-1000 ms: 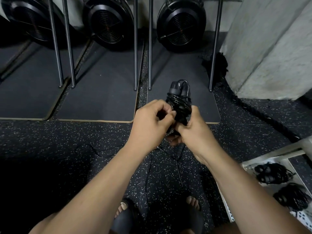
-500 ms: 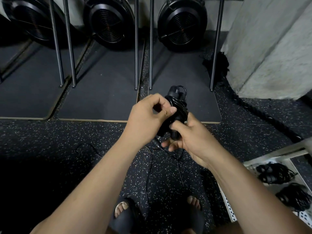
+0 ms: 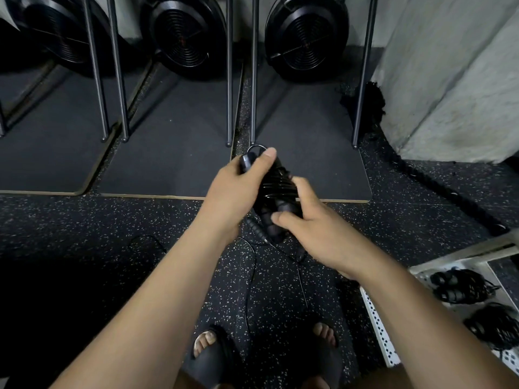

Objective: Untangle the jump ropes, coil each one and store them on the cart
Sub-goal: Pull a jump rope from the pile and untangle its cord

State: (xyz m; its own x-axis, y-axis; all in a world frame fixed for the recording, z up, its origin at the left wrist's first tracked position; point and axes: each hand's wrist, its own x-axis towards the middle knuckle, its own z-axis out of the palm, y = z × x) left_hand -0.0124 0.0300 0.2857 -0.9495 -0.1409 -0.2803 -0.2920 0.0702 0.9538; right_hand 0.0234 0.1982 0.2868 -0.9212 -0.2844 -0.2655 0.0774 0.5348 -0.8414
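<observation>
A black jump rope (image 3: 276, 186), wound into a tight bundle around its handles, is held at chest height over the floor. My left hand (image 3: 237, 189) grips its upper end, thumb laid across the top. My right hand (image 3: 306, 220) holds the lower end, fingers curled round the handles. A loose thin cord (image 3: 250, 279) of another rope trails on the floor below, with a handle end (image 3: 257, 230) showing under my hands. Two coiled ropes (image 3: 460, 284) (image 3: 494, 327) lie on the white cart shelf (image 3: 376, 324) at the lower right.
Three black fan machines (image 3: 304, 35) stand at the back on dark mats (image 3: 311, 164), with steel rack legs (image 3: 254, 71) between them. A concrete pillar (image 3: 455, 80) rises at the right; a thick black rope (image 3: 438, 186) runs along its base. My sandalled feet (image 3: 207, 346) are below.
My left hand has slid up from the middle of the bundle to its top end. My right hand has shifted to its lower end, and the bundle has tilted.
</observation>
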